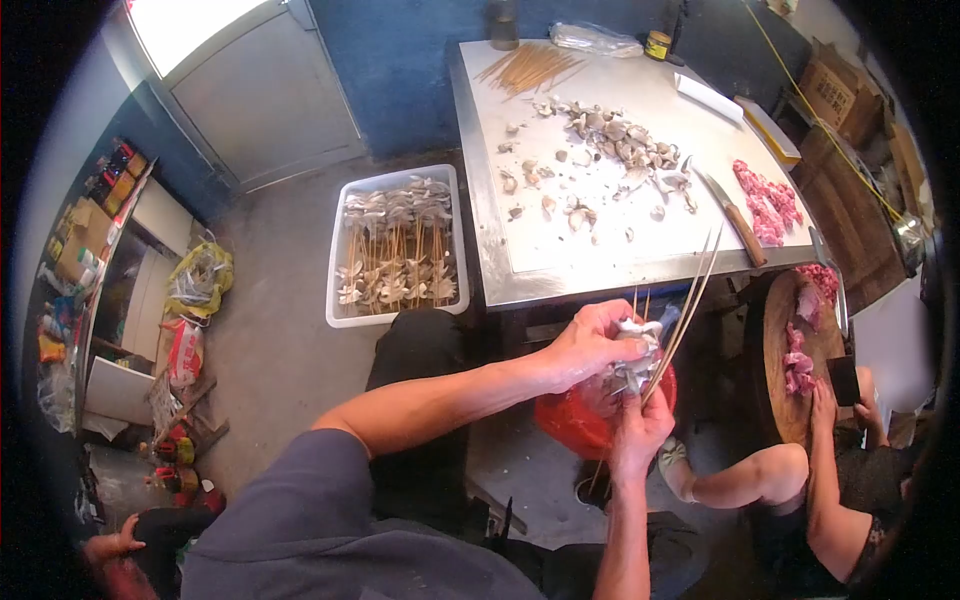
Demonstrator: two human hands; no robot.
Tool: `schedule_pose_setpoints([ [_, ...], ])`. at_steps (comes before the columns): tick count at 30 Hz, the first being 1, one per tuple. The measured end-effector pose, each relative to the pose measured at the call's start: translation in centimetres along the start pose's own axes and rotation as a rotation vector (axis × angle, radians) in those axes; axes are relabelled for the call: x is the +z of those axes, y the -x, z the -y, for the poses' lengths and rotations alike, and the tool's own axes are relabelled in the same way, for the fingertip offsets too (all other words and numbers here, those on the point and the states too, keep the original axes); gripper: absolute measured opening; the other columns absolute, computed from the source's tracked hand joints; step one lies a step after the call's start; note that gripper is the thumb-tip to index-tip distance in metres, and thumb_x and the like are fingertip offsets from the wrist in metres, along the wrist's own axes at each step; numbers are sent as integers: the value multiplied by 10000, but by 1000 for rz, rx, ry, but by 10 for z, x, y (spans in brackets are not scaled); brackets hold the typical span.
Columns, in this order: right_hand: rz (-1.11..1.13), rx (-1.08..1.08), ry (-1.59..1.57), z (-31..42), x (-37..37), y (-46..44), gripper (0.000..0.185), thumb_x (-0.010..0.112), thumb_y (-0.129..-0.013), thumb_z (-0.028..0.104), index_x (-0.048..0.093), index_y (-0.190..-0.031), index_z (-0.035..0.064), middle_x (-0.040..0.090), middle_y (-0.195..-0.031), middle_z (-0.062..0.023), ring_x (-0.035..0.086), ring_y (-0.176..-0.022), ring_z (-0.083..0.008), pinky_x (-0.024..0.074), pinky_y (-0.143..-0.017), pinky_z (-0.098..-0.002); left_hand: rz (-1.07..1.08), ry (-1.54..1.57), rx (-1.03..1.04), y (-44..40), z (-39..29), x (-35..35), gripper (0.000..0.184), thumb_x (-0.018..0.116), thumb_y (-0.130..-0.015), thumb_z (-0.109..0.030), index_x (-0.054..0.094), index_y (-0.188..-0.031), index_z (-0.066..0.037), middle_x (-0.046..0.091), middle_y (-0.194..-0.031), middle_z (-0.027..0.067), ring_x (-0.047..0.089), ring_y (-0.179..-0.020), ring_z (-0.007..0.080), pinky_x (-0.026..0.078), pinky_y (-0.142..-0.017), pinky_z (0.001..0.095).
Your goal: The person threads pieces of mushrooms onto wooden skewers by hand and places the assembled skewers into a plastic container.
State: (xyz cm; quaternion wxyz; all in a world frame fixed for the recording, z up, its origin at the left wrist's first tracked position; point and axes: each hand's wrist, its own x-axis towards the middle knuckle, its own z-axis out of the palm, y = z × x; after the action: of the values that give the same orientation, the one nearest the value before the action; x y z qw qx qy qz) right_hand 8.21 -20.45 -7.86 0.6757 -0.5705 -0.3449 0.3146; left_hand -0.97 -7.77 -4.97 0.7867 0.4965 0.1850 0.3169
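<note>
Above a red plastic bag or basin (572, 428), my two hands meet at a cluster of pale grey oyster mushrooms (637, 350). My left hand (592, 345) is closed on the mushrooms, thumb across the front. Just below, my right hand (640, 428) is closed around thin wooden skewers (686, 318), whose long ends slant up past the cluster. Short skewer tips rise above the mushrooms. How many skewers pass through the cluster is hidden by my fingers. More loose mushrooms (622, 138) lie scattered on the white-topped table (540, 240).
A white tray (336, 250) of mushroom skewers stands on the floor. On the table are bare skewers (528, 68), a knife (733, 215) and raw meat (765, 203). At right, a co-worker's hand (823, 405) touches meat on a round chopping block (775, 355).
</note>
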Motion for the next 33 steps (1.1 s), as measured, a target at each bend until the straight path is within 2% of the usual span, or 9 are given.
schedule_pose_setpoints([
  [4,66,8,20,8,3,-2,201,561,-981,174,647,-1023,-3,638,-815,7,522,-724,-60,421,-639,-209,-55,74,111,-2,-31,-2,155,670,-861,-39,619,-1008,-38,685,-965,82,665,-875,163,541,-813,316],
  [8,130,14,67,7,8,10,253,561,-984,247,656,-1036,18,635,-727,-1,478,-633,-41,379,-576,-204,-247,-176,479,1,-118,-68,167,650,-878,-121,582,-1016,-55,657,-882,73,657,-745,171,568,-687,333],
  [10,156,79,77,7,6,15,260,553,-988,263,659,-1029,29,613,-685,22,427,-561,-23,332,-514,-192,-504,-206,628,8,-170,-106,181,660,-881,-155,570,-1000,-53,662,-877,83,663,-729,172,543,-573,302],
  [14,153,118,31,4,4,13,261,549,-990,263,659,-1029,31,600,-673,28,386,-529,-9,294,-480,-190,-812,-406,598,29,-253,-178,269,659,-891,-157,571,-1126,-59,670,-992,92,673,-864,166,562,-675,311],
  [17,130,83,43,1,6,10,257,548,-990,260,660,-1030,32,595,-665,30,375,-522,-4,279,-473,-189,-738,-692,362,44,-259,-227,304,674,-873,-144,595,-1157,-68,676,-1006,81,670,-865,166,554,-703,306],
  [20,140,101,31,0,8,8,257,552,-988,259,660,-1031,30,594,-660,32,375,-521,-5,275,-473,-187,-285,-1493,-28,40,-219,-266,402,708,-751,-82,646,-1147,-106,689,-1005,89,662,-914,225,536,-793,379],
  [24,133,148,56,-3,8,9,250,562,-983,249,661,-1034,26,596,-660,22,378,-521,-8,275,-474,-187,234,-1851,-305,38,-137,-271,412,688,-715,-90,681,-1116,-184,687,-1017,110,646,-969,292,493,-874,436],
  [28,110,188,38,-11,9,6,244,575,-977,240,660,-1032,18,599,-661,11,378,-516,-10,281,-468,-189,592,-2089,-260,27,-77,-291,344,664,-717,-92,707,-1037,-211,666,-995,77,589,-1070,271,436,-894,550],
  [33,114,231,40,-23,11,4,246,582,-973,243,660,-1030,18,598,-660,13,380,-511,-7,275,-458,-183,757,-2044,42,33,-68,-274,194,654,-684,-72,672,-857,-159,568,-987,59,503,-1116,249,420,-835,525],
])
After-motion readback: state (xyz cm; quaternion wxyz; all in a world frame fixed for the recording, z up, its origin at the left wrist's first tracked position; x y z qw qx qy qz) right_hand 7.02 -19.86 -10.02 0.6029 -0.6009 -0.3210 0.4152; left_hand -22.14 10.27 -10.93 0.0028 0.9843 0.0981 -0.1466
